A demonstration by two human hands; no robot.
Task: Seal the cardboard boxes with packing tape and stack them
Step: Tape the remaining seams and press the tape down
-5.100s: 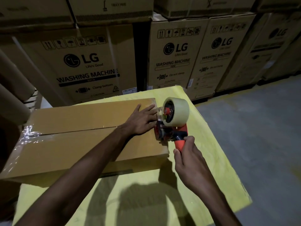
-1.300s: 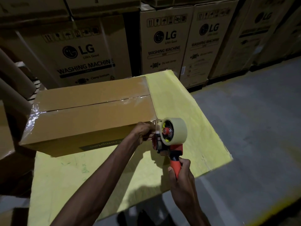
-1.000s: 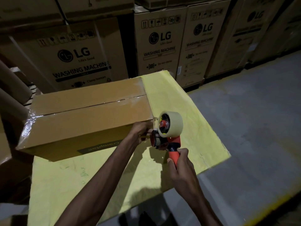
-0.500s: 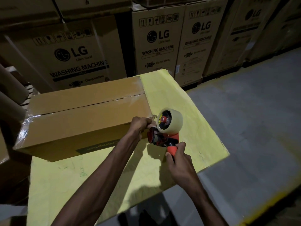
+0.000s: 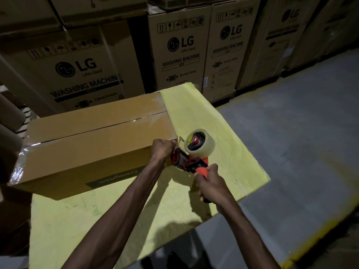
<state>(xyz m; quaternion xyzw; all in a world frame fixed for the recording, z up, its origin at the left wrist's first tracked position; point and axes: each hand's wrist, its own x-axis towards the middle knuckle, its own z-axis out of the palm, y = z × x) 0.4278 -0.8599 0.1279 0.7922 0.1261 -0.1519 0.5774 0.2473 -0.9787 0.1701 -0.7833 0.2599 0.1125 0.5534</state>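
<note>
A brown cardboard box [image 5: 93, 144] lies on a yellow table [image 5: 204, 117], with clear tape shining along its top seam and over its left end. At the box's right near corner my left hand [image 5: 162, 150] is curled against the end face, where the tape comes down; what its fingers hold is hidden. My right hand [image 5: 210, 184] grips the orange handle of a red tape dispenser [image 5: 191, 162]. The dispenser's clear tape roll [image 5: 200, 143] sits just right of the box's corner.
Tall LG washing machine cartons [image 5: 180, 49] stand stacked behind the table. Cardboard tubes [image 5: 9, 121] lean at the far left. Grey concrete floor [image 5: 301, 133] lies to the right of the table, beyond its right edge.
The dispenser has come off the top seam and down to the box's right end. My left hand went from lying flat on the lid to curling at the corner. The view has pulled back.
</note>
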